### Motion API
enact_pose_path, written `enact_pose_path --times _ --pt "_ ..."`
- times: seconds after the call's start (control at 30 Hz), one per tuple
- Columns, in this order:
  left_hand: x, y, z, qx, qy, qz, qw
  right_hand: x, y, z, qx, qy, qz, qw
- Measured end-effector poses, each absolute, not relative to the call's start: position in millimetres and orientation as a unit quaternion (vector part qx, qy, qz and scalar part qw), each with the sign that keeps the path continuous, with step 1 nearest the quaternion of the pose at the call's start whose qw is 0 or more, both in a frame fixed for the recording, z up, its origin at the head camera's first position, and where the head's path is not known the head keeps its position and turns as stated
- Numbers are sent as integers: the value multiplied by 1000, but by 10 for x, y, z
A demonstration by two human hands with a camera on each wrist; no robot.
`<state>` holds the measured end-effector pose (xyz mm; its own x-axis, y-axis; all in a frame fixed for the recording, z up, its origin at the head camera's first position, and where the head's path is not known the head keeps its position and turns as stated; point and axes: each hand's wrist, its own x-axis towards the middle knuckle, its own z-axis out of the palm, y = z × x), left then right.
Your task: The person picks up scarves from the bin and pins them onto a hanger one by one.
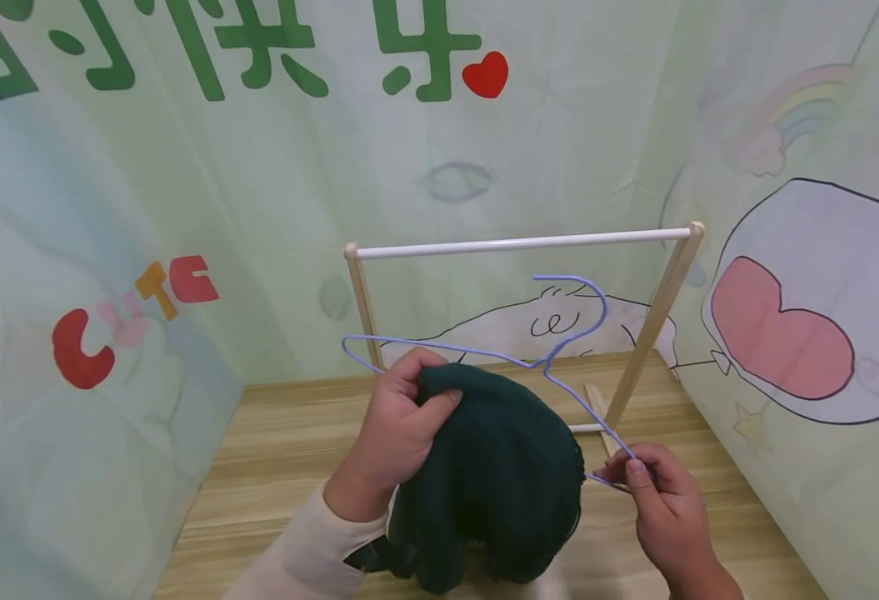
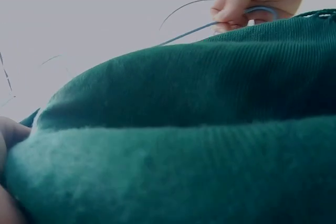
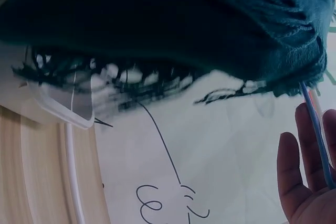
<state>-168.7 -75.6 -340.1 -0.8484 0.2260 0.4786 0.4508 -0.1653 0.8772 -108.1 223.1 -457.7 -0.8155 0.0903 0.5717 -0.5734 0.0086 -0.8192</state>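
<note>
A dark green knitted scarf [image 1: 514,450] hangs in folds over the lower bar of a blue-purple wire hanger [image 1: 476,348]. My left hand [image 1: 402,425] pinches the scarf's upper left edge between thumb and fingers, beside the hanger's left arm. At the other end, my right hand [image 1: 667,504] grips the hanger's right corner. The hanger's hook points up and curls to the left. Knotted fringe [image 3: 152,85] trails from the scarf in the right wrist view. The scarf hides most of the hanger's lower bar. In the left wrist view, its ribbed folds fill the lower part.
Behind the hanger stands a small rack with wooden posts [image 1: 652,325] and a white top rod [image 1: 521,244]. It stands on a wood-grain tabletop [image 1: 274,450]. Printed fabric walls [image 1: 297,208] enclose the back and both sides.
</note>
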Motion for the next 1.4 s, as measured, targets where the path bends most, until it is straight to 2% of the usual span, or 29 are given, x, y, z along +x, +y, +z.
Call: enact_pose_path --times 0.27,0.43,0.67,0.83,0.93,1.17,1.4 --pt "-1707 -622 -3431 -208 -673 -708 57 -1040 2195 -4566 161 -664 684 257" --pt "-1731 -554 -3435 -168 -684 -708 44 -1040 2164 -4585 205 -641 684 283" --pt "-1775 -511 -3443 -133 -695 -706 40 -984 2150 -4566 180 -706 638 249" --pt "-1806 -489 -3497 -128 -673 -727 37 -1001 2080 -4672 212 -670 665 253" --pt "-1831 -474 -3531 -120 -660 -740 39 -1010 2032 -4730 240 -644 681 253" --pt "-1863 -458 -3538 -104 -630 -767 59 -955 1976 -4740 231 -688 657 204" --pt "-1897 -464 -3575 -98 -610 -781 95 -931 1885 -4822 238 -690 647 221"
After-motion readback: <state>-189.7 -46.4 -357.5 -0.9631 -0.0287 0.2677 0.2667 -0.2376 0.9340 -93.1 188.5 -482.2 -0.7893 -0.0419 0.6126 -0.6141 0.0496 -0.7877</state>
